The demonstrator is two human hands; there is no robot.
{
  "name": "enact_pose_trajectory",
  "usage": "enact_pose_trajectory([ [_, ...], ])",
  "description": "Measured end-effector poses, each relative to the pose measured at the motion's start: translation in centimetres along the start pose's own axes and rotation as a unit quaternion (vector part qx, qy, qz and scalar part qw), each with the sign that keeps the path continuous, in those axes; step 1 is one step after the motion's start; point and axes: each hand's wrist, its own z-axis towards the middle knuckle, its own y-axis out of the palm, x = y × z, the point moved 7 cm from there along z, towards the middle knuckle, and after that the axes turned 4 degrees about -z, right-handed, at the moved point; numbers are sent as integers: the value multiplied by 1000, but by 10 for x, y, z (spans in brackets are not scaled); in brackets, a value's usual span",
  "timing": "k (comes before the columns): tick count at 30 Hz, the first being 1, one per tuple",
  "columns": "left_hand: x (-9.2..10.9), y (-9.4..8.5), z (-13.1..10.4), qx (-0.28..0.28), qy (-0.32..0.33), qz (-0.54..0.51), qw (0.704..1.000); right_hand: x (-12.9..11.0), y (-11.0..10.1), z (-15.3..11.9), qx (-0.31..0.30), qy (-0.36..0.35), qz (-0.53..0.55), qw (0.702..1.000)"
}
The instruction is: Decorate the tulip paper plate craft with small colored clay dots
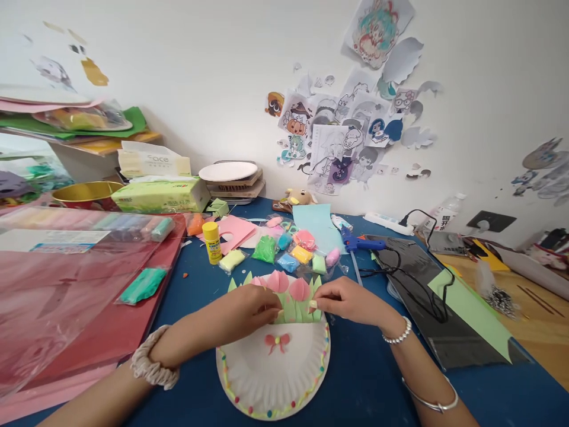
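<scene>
A paper plate basket [273, 379] lies on the blue table, its rim trimmed with a yellow-green strand and coloured dots. A small pink bow [277, 341] with a yellow centre decorates its front. Pink paper tulips [299, 289] and green paper leaves [291, 311] stand out above its straight upper edge. My left hand [260, 305] is closed over the left part of the leaves, and its fingertips hide what they grip. On the other side, my right hand [342, 299] pinches at the right-hand green leaves with thumb and forefinger.
Behind the plate lie several bags of coloured clay [302, 254] and a yellow glue stick [212, 243]. A blue glue gun [365, 242] with its black cable lies to the right, near dark sheets [413, 296]. Red folders [102, 320] cover the left side.
</scene>
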Motion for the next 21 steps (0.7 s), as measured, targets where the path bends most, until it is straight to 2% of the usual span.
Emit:
enact_pose_trajectory([
  [10, -5, 12, 10, -41, -31, 74, 996, 4, 14, 2, -75, 10, -25, 997],
  [21, 2, 22, 9, -42, -38, 173, 983, 5, 15, 1, -86, 37, -34, 995],
])
